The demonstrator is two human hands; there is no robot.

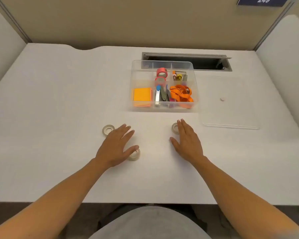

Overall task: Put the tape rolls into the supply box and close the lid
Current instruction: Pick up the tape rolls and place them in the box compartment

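Bare left hand (116, 145) flat, fingers spread, grasping nothing; clear round tape roll (134, 155) under its thumb, another (108, 129) at 11 o'clock. Right hand (188, 140) likewise empty, third clear roll (175, 128) beside its fingertips. Clear plastic compartmented supply box (195, 87) at 12 o'clock, uncovered; transparent flat lid (231, 116) lying at its 3 o'clock.

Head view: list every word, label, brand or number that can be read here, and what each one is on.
"249": white digits, cut off at the top edge, on the dark blue sign on the partition wall.
Supply box contents, including the sticky notes and pink tape rolls: no readable print.
Clear tape rolls and lid: no text seen.
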